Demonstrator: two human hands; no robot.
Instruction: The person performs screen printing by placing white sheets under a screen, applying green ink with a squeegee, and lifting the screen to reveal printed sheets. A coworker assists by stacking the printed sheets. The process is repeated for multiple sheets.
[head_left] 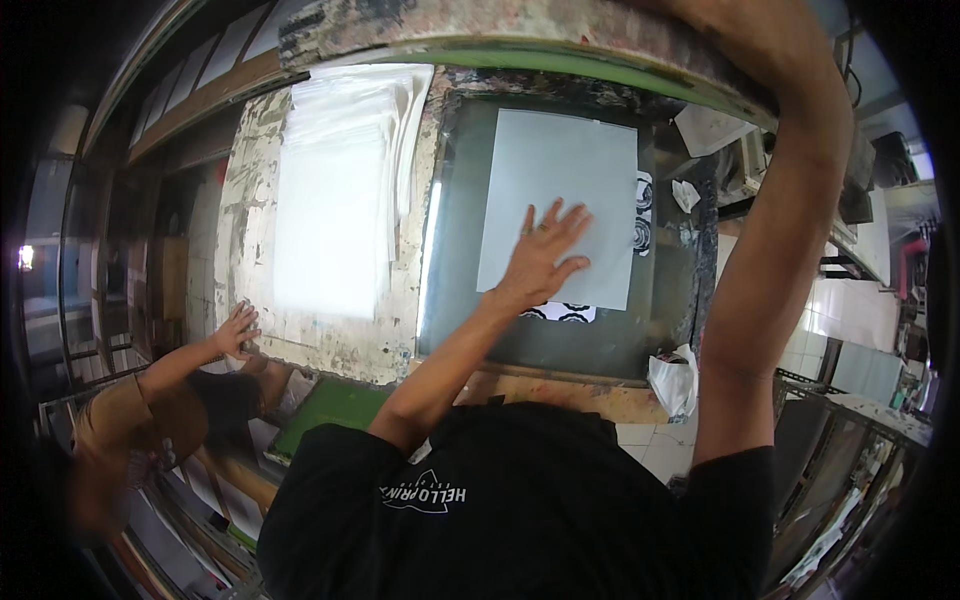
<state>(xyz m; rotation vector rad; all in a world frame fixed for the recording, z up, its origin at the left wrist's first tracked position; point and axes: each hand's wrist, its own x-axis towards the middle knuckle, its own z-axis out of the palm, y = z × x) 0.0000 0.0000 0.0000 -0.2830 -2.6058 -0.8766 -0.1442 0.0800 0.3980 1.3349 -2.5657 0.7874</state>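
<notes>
Pressing the pale grey sheet (565, 150) flat with a spread left hand (545, 255), grasping nothing; cannot tell the right hand's (735, 35) grip near the far frame (450, 25). Seems to be positioning over patterned paper (577, 313) on the dark panel (455, 320); probably calls for even pressure. Beside stacked white sheets (325, 225) on a paint-worn tabletop (240, 190), above tiled floor (645, 440).

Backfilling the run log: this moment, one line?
left hand: spread on pale grey rectangular sheet; right forearm: toward picture's top edge, hand unclear; left of sheet: stacked white rectangular sheets
</notes>
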